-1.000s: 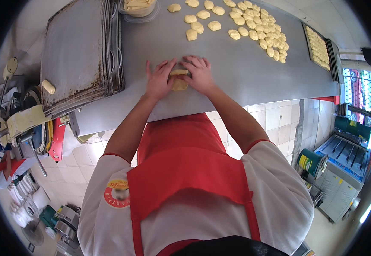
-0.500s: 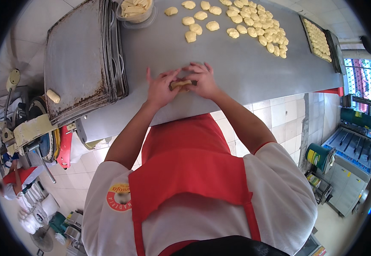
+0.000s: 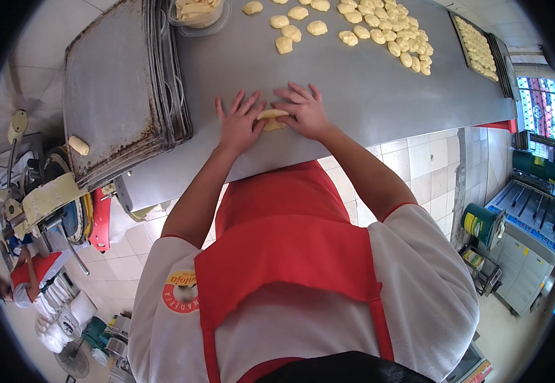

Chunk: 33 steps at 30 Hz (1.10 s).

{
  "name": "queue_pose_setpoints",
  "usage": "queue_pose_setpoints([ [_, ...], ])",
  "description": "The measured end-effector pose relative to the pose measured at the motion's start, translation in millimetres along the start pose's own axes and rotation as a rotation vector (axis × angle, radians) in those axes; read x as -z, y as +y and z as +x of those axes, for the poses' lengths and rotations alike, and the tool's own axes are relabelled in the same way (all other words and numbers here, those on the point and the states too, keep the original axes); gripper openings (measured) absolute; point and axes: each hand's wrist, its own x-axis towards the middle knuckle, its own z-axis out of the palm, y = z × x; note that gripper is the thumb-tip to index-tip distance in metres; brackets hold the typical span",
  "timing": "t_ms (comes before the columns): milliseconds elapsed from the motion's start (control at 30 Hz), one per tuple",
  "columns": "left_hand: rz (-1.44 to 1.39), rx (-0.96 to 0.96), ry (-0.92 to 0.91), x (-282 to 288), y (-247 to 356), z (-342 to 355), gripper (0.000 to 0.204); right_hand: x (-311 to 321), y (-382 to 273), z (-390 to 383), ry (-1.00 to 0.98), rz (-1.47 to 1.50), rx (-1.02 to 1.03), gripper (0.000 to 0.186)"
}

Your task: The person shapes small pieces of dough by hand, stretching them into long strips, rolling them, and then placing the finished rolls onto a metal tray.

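A small flattened piece of pale dough (image 3: 272, 119) lies on the metal table near its front edge, its far edge folded or curled over. My left hand (image 3: 240, 124) holds its left end with thumb and fingertips, the outer fingers spread. At the right end, my right hand (image 3: 304, 112) grips it likewise, thumb low and the other fingers stretched forward. Whether a filling sits inside the fold is hidden. One finished-looking dough roll (image 3: 79, 145) rests on the top baking tray (image 3: 111, 83) at the left.
A clear tub (image 3: 225, 14) of pale strips stands beside the tray stack. Several dough balls (image 3: 380, 25) cover the far part of the steel table (image 3: 239, 70). At far right sits a filled tray (image 3: 475, 48). Another person (image 3: 31, 274) is at lower left, past a machine (image 3: 54, 198).
My fingers have spread and uncovered more of the dough, which looks wider and flatter than before. The whole view has shifted slightly.
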Motion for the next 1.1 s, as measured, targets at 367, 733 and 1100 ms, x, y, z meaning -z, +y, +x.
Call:
queue_pose_setpoints([
  [367,0.058,-0.023,-0.209,7.7,2.2,6.1,0.058,4.2,-0.7,-9.6,-0.054,-0.011,-0.032,0.048],
  [733,0.043,-0.047,-0.407,23.1,13.0,5.9,0.06,17.2,-2.4,-14.4,-0.252,-0.028,-0.023,0.068],
  [1100,0.02,-0.009,-0.176,8.7,12.0,-6.0,0.051,11.6,-9.4,-8.9,-0.092,-0.051,-0.008,0.061],
])
